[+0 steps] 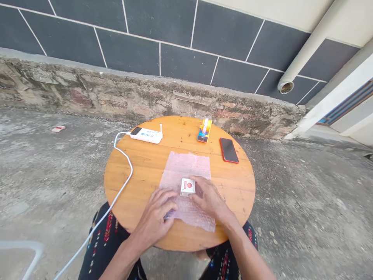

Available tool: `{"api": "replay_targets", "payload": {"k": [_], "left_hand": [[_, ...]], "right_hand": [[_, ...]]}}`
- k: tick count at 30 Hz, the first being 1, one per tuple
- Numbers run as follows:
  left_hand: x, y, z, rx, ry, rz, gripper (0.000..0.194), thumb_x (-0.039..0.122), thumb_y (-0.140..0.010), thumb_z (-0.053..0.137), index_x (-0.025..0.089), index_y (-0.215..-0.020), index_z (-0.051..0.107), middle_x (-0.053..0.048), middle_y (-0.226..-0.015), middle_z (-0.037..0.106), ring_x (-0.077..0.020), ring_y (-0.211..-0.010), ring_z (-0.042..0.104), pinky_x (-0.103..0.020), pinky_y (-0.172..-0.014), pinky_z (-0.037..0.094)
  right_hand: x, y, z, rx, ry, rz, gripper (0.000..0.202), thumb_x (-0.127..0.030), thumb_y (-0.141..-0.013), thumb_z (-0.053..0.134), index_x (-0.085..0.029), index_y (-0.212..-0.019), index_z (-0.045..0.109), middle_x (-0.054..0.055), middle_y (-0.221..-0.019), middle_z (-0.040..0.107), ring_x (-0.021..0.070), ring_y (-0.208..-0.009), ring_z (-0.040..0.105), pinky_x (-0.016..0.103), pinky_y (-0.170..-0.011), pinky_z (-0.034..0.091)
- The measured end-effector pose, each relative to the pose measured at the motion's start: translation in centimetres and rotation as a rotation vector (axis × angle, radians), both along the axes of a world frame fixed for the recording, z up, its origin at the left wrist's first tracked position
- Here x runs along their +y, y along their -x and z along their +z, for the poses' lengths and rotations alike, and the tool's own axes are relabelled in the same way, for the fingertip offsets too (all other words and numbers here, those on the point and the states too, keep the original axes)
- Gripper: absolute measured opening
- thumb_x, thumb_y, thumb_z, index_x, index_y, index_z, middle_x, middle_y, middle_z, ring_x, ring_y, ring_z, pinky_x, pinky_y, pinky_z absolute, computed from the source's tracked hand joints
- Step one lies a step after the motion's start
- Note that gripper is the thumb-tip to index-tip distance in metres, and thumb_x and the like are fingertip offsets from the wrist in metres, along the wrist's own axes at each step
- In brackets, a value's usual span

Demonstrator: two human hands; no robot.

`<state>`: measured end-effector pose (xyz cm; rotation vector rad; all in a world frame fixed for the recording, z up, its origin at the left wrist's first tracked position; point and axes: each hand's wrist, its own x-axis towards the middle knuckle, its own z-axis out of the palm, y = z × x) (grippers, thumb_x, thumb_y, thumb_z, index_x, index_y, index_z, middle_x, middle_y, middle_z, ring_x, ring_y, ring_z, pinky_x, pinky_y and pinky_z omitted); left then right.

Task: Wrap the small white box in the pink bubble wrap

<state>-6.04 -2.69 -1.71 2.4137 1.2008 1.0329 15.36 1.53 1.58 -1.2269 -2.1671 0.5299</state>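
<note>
A small white box point(187, 186) with red print stands on a sheet of pinkish bubble wrap point(186, 167), which lies flat on the round wooden table point(140, 163). My right hand point(208, 196) is at the box's right side, thumb and fingers apart around that side; whether it grips the box is hard to tell. To the left of the box, my left hand point(159, 212) rests over the wrap's left edge with its fingers loosely curved and apart, holding nothing. Its fingertips are close to the box's lower left.
A white power bank point(146, 135) with a white cable lies at the table's back left. Toward the back right are a yellow tape dispenser point(204, 130) and a red-edged phone point(229, 150). A stone-based wall stands behind the table.
</note>
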Motion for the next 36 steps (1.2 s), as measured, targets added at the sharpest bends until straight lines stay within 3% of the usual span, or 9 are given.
{"api": "replay_targets", "payload": {"k": [6, 20, 27, 30, 33, 36], "left_hand": [[-0.1, 0.2, 0.0, -0.034, 0.030, -0.002, 0.029, -0.001, -0.065, 0.047, 0.022, -0.080, 0.056, -0.004, -0.114, 0.060, -0.0241, -0.117, 0.049, -0.047, -0.102, 0.038], [0.0, 0.1, -0.1, -0.034, 0.028, 0.011, 0.024, 0.001, -0.067, 0.052, 0.021, -0.079, 0.055, -0.004, -0.111, 0.061, -0.0229, -0.113, 0.051, -0.045, -0.101, 0.037], [0.1, -0.4, 1.2, -0.015, -0.008, 0.061, 0.019, 0.003, -0.072, 0.052, 0.021, -0.079, 0.057, -0.005, -0.112, 0.061, -0.0232, -0.111, 0.053, -0.042, -0.096, 0.042], [0.5, -0.5, 2.3, -0.018, 0.001, 0.065, 0.015, 0.007, -0.076, 0.052, 0.021, -0.076, 0.058, -0.005, -0.112, 0.061, -0.0227, -0.109, 0.054, -0.041, -0.093, 0.044], [1.0, -0.7, 3.1, -0.017, 0.038, 0.083, 0.012, 0.012, -0.080, 0.053, 0.021, -0.074, 0.059, -0.006, -0.111, 0.062, -0.0229, -0.107, 0.056, -0.041, -0.091, 0.046], [1.5, -1.1, 3.5, -0.031, 0.078, 0.117, 0.011, 0.016, -0.081, 0.054, 0.021, -0.074, 0.061, -0.006, -0.112, 0.062, -0.0230, -0.107, 0.057, -0.041, -0.091, 0.046]], "right_hand": [[0.6, -0.1, -0.4, 0.012, -0.011, -0.077, 0.052, -0.012, -0.074, 0.061, -0.021, -0.125, 0.053, 0.008, -0.123, 0.061, 0.0243, -0.111, 0.057, 0.043, -0.096, 0.044], [0.5, -0.5, -0.7, -0.025, -0.014, -0.066, 0.054, -0.014, -0.073, 0.063, -0.023, -0.126, 0.053, 0.007, -0.122, 0.062, 0.0240, -0.110, 0.058, 0.042, -0.094, 0.044], [-0.2, -1.3, -0.2, 0.029, -0.011, -0.062, 0.056, -0.020, -0.080, 0.061, -0.022, -0.135, 0.045, 0.011, -0.133, 0.055, 0.0251, -0.121, 0.052, 0.046, -0.101, 0.041], [-1.3, -2.5, 0.9, 0.100, -0.037, -0.070, 0.048, -0.023, -0.084, 0.057, -0.023, -0.131, 0.049, 0.010, -0.133, 0.054, 0.0252, -0.123, 0.050, 0.047, -0.103, 0.039], [-3.5, -4.0, 1.8, 0.180, 0.036, -0.052, 0.041, -0.029, -0.085, 0.057, -0.025, -0.126, 0.053, 0.010, -0.133, 0.054, 0.0261, -0.124, 0.049, 0.046, -0.103, 0.040], [-5.9, -4.9, 1.6, 0.168, 0.131, -0.039, 0.060, -0.035, -0.079, 0.065, -0.027, -0.135, 0.045, 0.010, -0.139, 0.048, 0.0285, -0.129, 0.044, 0.048, -0.104, 0.039]]}}
